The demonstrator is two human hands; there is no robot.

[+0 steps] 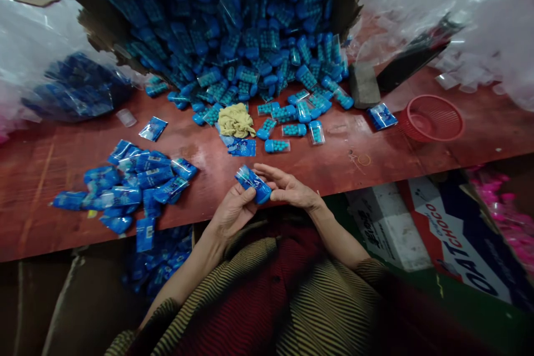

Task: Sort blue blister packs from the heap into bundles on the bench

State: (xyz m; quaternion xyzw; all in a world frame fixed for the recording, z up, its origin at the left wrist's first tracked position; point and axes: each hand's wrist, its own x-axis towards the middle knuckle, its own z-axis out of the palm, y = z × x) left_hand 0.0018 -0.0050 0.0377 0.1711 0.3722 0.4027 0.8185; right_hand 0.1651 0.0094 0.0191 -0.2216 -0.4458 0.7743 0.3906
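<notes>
While both bare hands meet above the near edge of a red bench (334, 169), the left hand (236, 210) pinches a shiny blue packet (254, 183) between its thumb, laid on top, and the fingers beneath. At the packet's right end is the right hand (295, 190), its fingers loosely curved and slightly parted; whether they grip the packet cannot be told.

Just beyond the hands, a crumpled yellow cloth (236, 120) lies partly over flat blue wrappers (242, 147). Farther back rises a large heap of clear containers (250, 39) with blue caps and small turquoise balls inside, some of them scattered toward the near side.

To the left on the bench is a loose pile of blue packets (133, 178), one of them jutting past the near edge. A single flat packet (153, 129) lies beyond this pile, with a small clear cup (125, 118) to its left, near a bag of blue items (79, 86).

Toward the right side are a grey block (364, 85), a blue pack (381, 116) and a round red plastic basket (433, 118). Below the bench, at right, lies a carton (454, 239) marked "OAT CHOCO".
</notes>
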